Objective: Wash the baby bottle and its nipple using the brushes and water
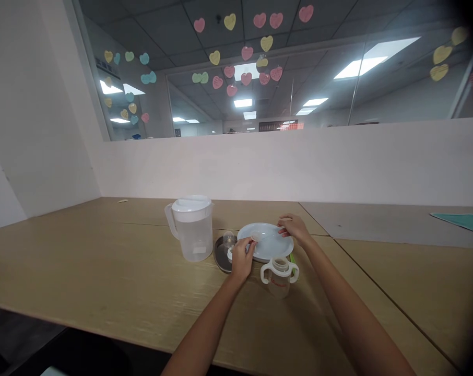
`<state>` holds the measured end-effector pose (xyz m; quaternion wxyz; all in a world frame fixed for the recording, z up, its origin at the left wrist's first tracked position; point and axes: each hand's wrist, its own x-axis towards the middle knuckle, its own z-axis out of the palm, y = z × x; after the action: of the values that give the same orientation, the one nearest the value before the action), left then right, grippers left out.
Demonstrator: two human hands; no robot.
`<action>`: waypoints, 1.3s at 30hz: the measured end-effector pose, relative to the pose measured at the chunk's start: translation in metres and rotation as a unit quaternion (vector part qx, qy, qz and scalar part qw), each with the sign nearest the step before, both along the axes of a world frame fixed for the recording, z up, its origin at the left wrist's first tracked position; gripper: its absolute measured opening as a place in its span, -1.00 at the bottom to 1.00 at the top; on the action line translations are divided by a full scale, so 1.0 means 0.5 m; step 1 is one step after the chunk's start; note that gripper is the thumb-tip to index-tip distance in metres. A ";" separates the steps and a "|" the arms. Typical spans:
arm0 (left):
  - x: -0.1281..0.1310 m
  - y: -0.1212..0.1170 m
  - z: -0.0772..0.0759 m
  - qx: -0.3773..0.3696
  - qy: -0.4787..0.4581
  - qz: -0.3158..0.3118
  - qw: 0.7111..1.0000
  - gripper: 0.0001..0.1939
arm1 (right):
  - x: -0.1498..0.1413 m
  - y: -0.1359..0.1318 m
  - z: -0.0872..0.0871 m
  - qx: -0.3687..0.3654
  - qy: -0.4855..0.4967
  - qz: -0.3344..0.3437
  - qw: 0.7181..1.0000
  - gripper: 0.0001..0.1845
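Note:
My left hand (242, 259) pinches a small translucent piece (255, 237) above the left side of a pale plate (271, 251). Over the plate's right rim, my right hand (294, 228) has its fingers bent together; what they hold is too small to make out. A clear baby bottle (279, 284) with two white handles stands upright and uncapped in front of the plate. Beside my left hand, a dark round tray (221, 261) holds a clear dome cap (228, 239) and a white piece (230, 254) partly hidden by that hand.
A translucent lidded pitcher (196, 235) stands left of the tray. Something green (293, 259) shows partly under the plate's right edge. A teal cloth-like item (461, 221) lies far right. Behind the table (103, 271) rises a white wall (260, 167) with a window above.

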<state>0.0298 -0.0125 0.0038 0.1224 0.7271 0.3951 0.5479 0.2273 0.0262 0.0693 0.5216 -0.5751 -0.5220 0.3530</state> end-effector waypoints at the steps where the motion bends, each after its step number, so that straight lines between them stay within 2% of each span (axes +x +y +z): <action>1: 0.000 0.000 0.000 0.000 0.001 0.004 1.000 -0.78 | -0.002 -0.001 0.002 0.007 -0.005 0.007 1.000 -0.65; 4: -0.001 -0.002 0.002 -0.004 0.002 0.013 1.000 -0.79 | -0.021 -0.013 0.013 0.009 -0.024 0.067 0.997 -0.68; 6: -0.001 -0.003 0.003 -0.007 0.000 0.017 1.000 -0.80 | -0.041 -0.028 0.022 0.000 -0.053 0.171 0.984 -0.71; 8: -0.002 -0.004 0.005 -0.008 0.004 0.023 1.000 -0.80 | -0.062 -0.044 0.031 0.013 -0.114 0.306 0.945 -0.75; 10: -0.004 -0.005 0.008 -0.010 0.012 0.034 0.999 -0.79 | -0.077 -0.055 0.037 0.052 -0.178 0.369 0.911 -0.81; 13: -0.007 -0.007 0.015 -0.008 0.023 0.041 0.999 -0.79 | -0.085 -0.057 0.038 0.104 -0.216 0.360 0.902 -0.76; 15: -0.011 -0.009 0.019 0.011 0.052 0.054 0.997 -0.81 | -0.081 -0.051 0.033 0.109 -0.214 0.353 0.904 -0.73; 18: -0.020 -0.014 0.022 0.046 0.102 0.110 0.988 -0.83 | -0.070 -0.042 0.024 0.079 -0.197 0.331 0.919 -0.74; 20: -0.027 -0.013 0.021 0.045 0.093 0.136 0.985 -0.81 | -0.067 -0.039 0.018 0.051 -0.181 0.335 0.923 -0.76; 22: -0.031 -0.010 0.020 0.034 0.075 0.128 0.988 -0.80 | -0.069 -0.039 0.013 0.042 -0.174 0.349 0.920 -0.75; 26: -0.029 0.001 0.018 0.021 0.052 0.048 0.997 -0.77 | -0.086 -0.041 0.007 0.092 -0.175 0.361 0.912 -0.65; 28: -0.025 0.004 0.017 0.013 0.037 0.028 0.999 -0.75 | -0.093 -0.041 0.003 0.106 -0.171 0.364 0.909 -0.63; 34: -0.024 0.007 0.016 -0.002 0.015 0.044 0.999 -0.70 | -0.096 -0.033 -0.003 0.121 -0.153 0.338 0.921 -0.65; 39: -0.036 0.012 0.018 -0.011 0.001 0.086 0.996 -0.73 | -0.086 -0.033 0.010 0.133 -0.166 0.313 0.926 -0.69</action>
<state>0.0116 -0.0063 0.0129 0.0825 0.6898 0.4617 0.5516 0.1844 0.0099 0.0741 0.3626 -0.3580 -0.7967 0.3251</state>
